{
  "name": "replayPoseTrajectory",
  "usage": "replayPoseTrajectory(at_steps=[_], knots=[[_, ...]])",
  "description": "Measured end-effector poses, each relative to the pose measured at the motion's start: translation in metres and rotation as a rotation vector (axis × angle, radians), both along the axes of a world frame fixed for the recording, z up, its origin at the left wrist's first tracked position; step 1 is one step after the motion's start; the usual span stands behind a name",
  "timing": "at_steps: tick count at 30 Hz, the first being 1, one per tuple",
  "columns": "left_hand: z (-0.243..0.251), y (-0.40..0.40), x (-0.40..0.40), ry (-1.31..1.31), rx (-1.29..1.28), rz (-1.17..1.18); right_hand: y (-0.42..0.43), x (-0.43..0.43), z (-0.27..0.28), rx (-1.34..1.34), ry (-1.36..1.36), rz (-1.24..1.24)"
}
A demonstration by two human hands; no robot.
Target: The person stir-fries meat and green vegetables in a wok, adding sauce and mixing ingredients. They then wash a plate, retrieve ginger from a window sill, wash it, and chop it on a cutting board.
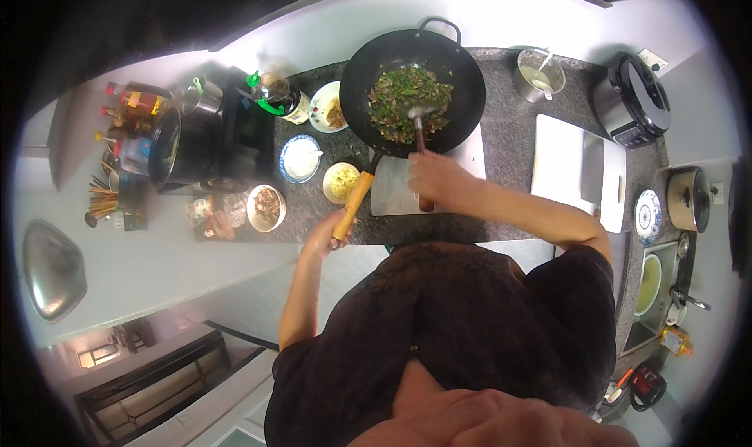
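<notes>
My left hand grips the wooden handle of a black wok near its lower end. In the wok lies a mix of chopped green, brown and red food. My right hand holds a spatula by its dark handle; the blurred metal head is down in the food. Just left of the wok handle sits a bowl of chopped pale yellow food. Beyond that are a blue-rimmed bowl of white powder with a spoon and a white plate with brown paste.
A white cutting board with a cleaver lies right, before a metal pot and an electric pressure cooker. Left are a sauce bottle, a dark pot and a bowl of brown food. A sink is far right.
</notes>
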State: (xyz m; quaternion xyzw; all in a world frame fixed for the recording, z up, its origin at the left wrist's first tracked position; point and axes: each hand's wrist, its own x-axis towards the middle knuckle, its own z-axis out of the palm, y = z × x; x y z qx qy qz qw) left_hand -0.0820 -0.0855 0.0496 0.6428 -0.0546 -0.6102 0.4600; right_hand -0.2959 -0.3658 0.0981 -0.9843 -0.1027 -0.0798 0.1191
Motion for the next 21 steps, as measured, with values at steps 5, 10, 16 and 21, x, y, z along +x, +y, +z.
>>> replayPoseTrajectory(at_steps=[5,10,16,21], knots=[[-0.001,0.0,-0.004,-0.031,0.024,-0.003,0.009,-0.013,0.008,0.113,-0.266,-0.083],[0.005,-0.003,-0.003,-0.046,0.031,-0.033,-0.003,-0.005,-0.011,0.103,-0.211,-0.058],[0.002,0.003,-0.003,-0.036,0.028,-0.043,0.002,-0.025,0.014,0.383,-0.281,-0.045],[0.009,0.004,-0.003,-0.049,0.05,-0.065,-0.044,-0.015,-0.005,1.459,-0.601,-0.603]])
